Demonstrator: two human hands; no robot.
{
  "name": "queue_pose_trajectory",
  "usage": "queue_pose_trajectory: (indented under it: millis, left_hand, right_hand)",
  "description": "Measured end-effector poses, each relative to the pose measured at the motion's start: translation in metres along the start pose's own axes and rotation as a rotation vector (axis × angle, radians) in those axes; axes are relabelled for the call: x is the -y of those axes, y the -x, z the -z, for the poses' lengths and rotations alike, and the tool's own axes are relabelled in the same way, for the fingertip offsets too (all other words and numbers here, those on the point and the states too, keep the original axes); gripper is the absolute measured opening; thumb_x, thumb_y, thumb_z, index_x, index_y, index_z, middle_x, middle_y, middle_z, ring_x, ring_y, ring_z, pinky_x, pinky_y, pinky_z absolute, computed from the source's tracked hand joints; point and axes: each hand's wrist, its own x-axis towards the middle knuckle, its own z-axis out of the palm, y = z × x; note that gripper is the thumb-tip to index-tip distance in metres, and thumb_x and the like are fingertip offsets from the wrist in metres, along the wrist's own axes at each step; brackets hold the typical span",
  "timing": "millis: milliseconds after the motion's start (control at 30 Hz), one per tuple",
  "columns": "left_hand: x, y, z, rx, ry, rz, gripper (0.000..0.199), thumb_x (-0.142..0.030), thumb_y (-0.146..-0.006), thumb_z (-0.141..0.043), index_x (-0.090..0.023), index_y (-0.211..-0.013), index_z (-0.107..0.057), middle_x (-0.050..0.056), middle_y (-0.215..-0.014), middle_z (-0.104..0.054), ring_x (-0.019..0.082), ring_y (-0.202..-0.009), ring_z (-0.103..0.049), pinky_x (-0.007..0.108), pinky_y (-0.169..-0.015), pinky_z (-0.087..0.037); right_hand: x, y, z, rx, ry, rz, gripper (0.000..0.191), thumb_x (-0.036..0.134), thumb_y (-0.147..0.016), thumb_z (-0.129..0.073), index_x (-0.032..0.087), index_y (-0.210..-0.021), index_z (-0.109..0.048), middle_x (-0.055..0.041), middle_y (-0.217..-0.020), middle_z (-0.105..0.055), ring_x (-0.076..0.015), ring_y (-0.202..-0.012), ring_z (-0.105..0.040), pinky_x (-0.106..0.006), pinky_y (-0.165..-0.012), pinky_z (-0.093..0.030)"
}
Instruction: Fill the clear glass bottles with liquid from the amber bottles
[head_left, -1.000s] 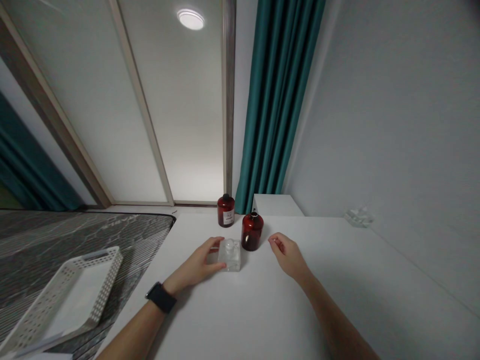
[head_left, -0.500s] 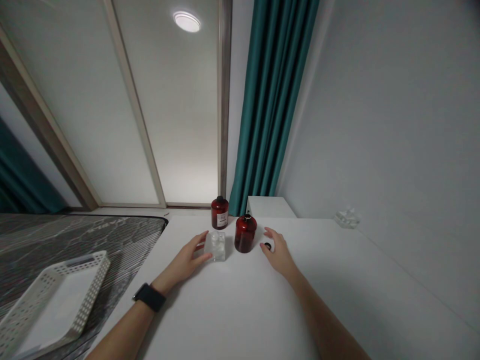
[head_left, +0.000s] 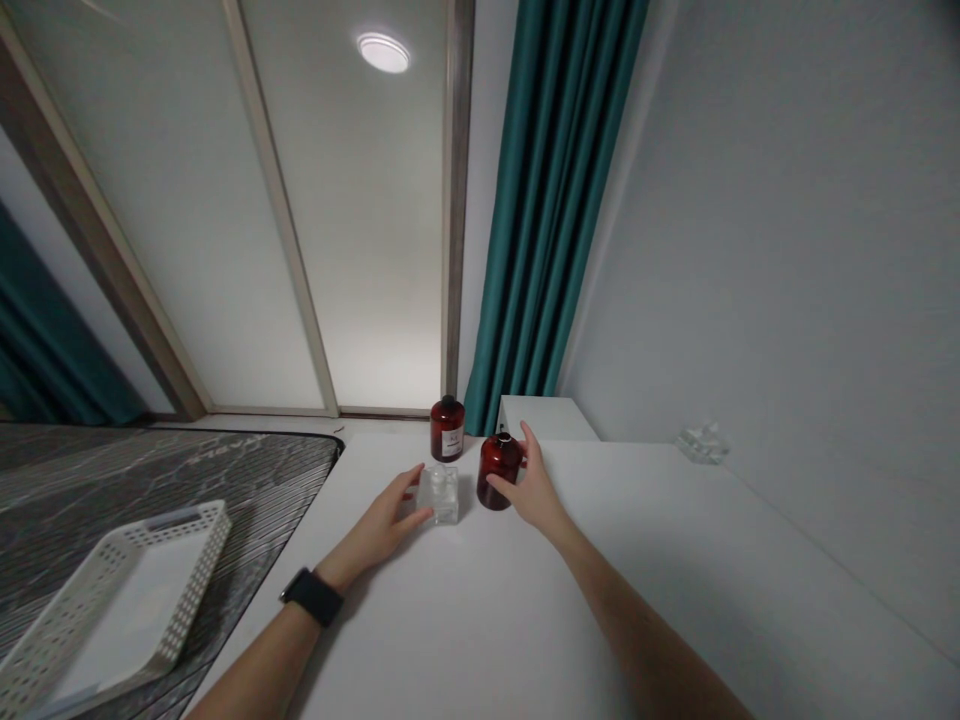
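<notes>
On the white table, my left hand is around the left side of a square clear glass bottle, thumb in front and fingers behind. My right hand grips an open, dark red-brown bottle, its thumb across the front and fingers at the far right side. That bottle stands upright with no cap on its neck. Behind the clear bottle stands a second red-brown bottle with a black top and a white label. The small black cap seen earlier is out of sight now.
A crumpled clear plastic piece lies at the table's far right by the wall. A white perforated basket sits to the left on a dark patterned surface. Beyond the table are a white box-like unit and a green curtain.
My right hand has moved left from beside the black cap and closed around the open red-brown bottle. My left hand stays at the clear bottle. The whole view has shifted slightly.
</notes>
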Motion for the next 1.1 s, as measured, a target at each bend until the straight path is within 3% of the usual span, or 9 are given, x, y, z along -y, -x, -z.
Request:
queue_pose_trajectory:
  millis: [133, 267, 433, 700, 800, 867, 933, 1000, 1100]
  left_hand:
    - [0.000, 0.000, 0.000, 0.005, -0.010, 0.005, 0.062, -0.035, -0.089, -0.065, -0.018, -0.145, -0.044, 0.017, -0.147, -0.051, 0.033, -0.129, -0.056, 0.053, -0.108, -0.048]
    - [-0.004, 0.000, -0.001, -0.002, -0.008, 0.019, 0.062, -0.035, -0.089, -0.066, -0.018, -0.144, -0.044, 0.017, -0.146, -0.053, 0.033, -0.126, -0.059, 0.053, -0.105, -0.049]
    - [-0.008, 0.001, -0.001, -0.016, -0.003, 0.019, 0.062, -0.032, -0.087, -0.068, -0.018, -0.143, -0.046, 0.017, -0.145, -0.053, 0.033, -0.128, -0.056, 0.053, -0.106, -0.049]
    - [-0.005, 0.002, -0.001, -0.015, -0.017, -0.015, 0.062, -0.030, -0.088, -0.068, -0.019, -0.145, -0.044, 0.016, -0.145, -0.053, 0.032, -0.127, -0.057, 0.051, -0.105, -0.050]
    - [-0.018, 0.005, 0.000, -0.133, -0.159, -0.101, 0.062, -0.029, -0.088, -0.067, -0.020, -0.145, -0.043, 0.015, -0.143, -0.052, 0.031, -0.130, -0.053, 0.052, -0.106, -0.048]
    - [-0.035, 0.008, -0.004, -0.282, -0.271, -0.223, 0.049, -0.025, -0.090, -0.063, -0.022, -0.138, -0.049, 0.013, -0.135, -0.055, 0.030, -0.128, -0.051, 0.053, -0.107, -0.045]
    - [-0.054, 0.013, -0.016, -0.344, -0.281, -0.346, 0.037, -0.021, -0.091, -0.060, -0.023, -0.128, -0.055, 0.011, -0.122, -0.060, 0.028, -0.118, -0.056, 0.050, -0.102, -0.048]
    - [-0.070, 0.019, -0.035, -0.316, -0.195, -0.320, 0.031, -0.020, -0.093, -0.057, -0.024, -0.124, -0.057, 0.010, -0.121, -0.060, 0.026, -0.114, -0.058, 0.046, -0.099, -0.051]
    - [-0.081, 0.026, -0.067, -0.238, -0.019, -0.194, 0.047, -0.024, -0.092, -0.060, -0.025, -0.137, -0.046, 0.012, -0.137, -0.052, 0.028, -0.119, -0.058, 0.046, -0.098, -0.053]
  right_hand:
    - [0.008, 0.013, 0.014, 0.102, -0.081, -0.002, 0.100, 0.023, -0.074, -0.075, 0.029, -0.155, -0.018, -0.0095, -0.130, -0.053, -0.0255, -0.120, -0.057, -0.051, -0.113, -0.038]
    - [0.021, 0.034, 0.030, 0.263, -0.204, 0.011, 0.099, 0.015, -0.075, -0.073, 0.033, -0.155, -0.018, -0.0089, -0.136, -0.053, -0.0256, -0.126, -0.056, -0.051, -0.116, -0.033]
    - [0.032, 0.051, 0.034, 0.378, -0.264, 0.024, 0.101, 0.013, -0.074, -0.074, 0.032, -0.156, -0.018, -0.0104, -0.139, -0.054, -0.0264, -0.130, -0.054, -0.051, -0.118, -0.030]
    - [0.028, 0.058, 0.038, 0.436, -0.211, -0.010, 0.106, 0.014, -0.075, -0.075, 0.034, -0.158, -0.012, -0.0126, -0.153, -0.044, -0.0279, -0.141, -0.044, -0.055, -0.120, -0.024]
    - [0.018, 0.055, 0.053, 0.513, -0.155, 0.045, 0.103, 0.021, -0.078, -0.076, 0.034, -0.158, -0.013, -0.0128, -0.160, -0.035, -0.0293, -0.146, -0.037, -0.055, -0.117, -0.030]
    - [0.004, 0.049, 0.064, 0.441, -0.075, 0.076, 0.083, 0.029, -0.087, -0.067, 0.031, -0.156, -0.020, -0.0144, -0.155, -0.042, -0.0293, -0.144, -0.040, -0.054, -0.112, -0.039]
    - [-0.012, 0.041, 0.072, 0.241, 0.108, 0.083, 0.064, 0.030, -0.092, -0.057, 0.029, -0.151, -0.033, -0.0142, -0.142, -0.055, -0.0278, -0.131, -0.054, -0.051, -0.104, -0.047]
    - [-0.027, 0.034, 0.078, 0.067, 0.283, 0.088, 0.048, 0.029, -0.091, -0.053, 0.024, -0.139, -0.048, -0.0135, -0.123, -0.063, -0.0276, -0.113, -0.062, -0.050, -0.097, -0.051]
    - [-0.045, 0.028, 0.081, 0.016, 0.383, 0.090, 0.036, 0.024, -0.088, -0.052, 0.022, -0.122, -0.061, -0.0114, -0.105, -0.065, -0.0274, -0.097, -0.063, -0.050, -0.093, -0.050]
